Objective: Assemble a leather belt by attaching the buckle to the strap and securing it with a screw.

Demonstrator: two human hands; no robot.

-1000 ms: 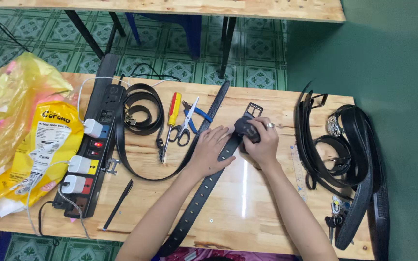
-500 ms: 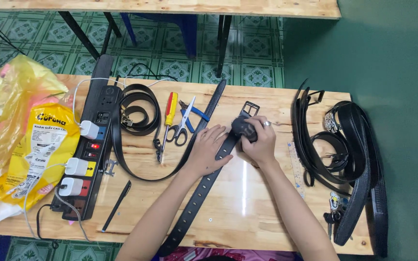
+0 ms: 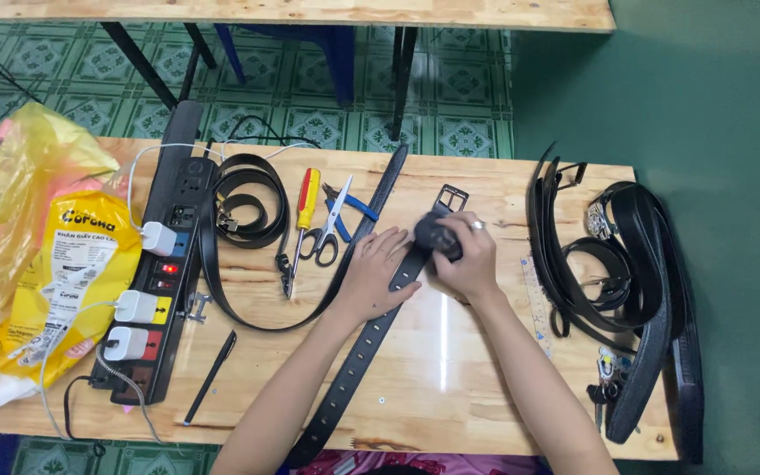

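Your counter [image 3: 450,387] carries a black belt [image 3: 358,361] whose long axis runs from the near edge up and right to its buckle [image 3: 451,198] toward the far edge. A pile of belts [image 3: 613,264] sits at the right edge, a power strip [image 3: 164,264] near the left. Your left hand [image 3: 378,274] lies flat, fingers spread, pressing the strap. Your right hand [image 3: 462,259], nearer the buckle, is closed around a dark rounded tool [image 3: 435,236] set on the belt.

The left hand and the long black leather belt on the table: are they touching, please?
Touching: the head view shows the left hand pressed flat on the long black leather belt.
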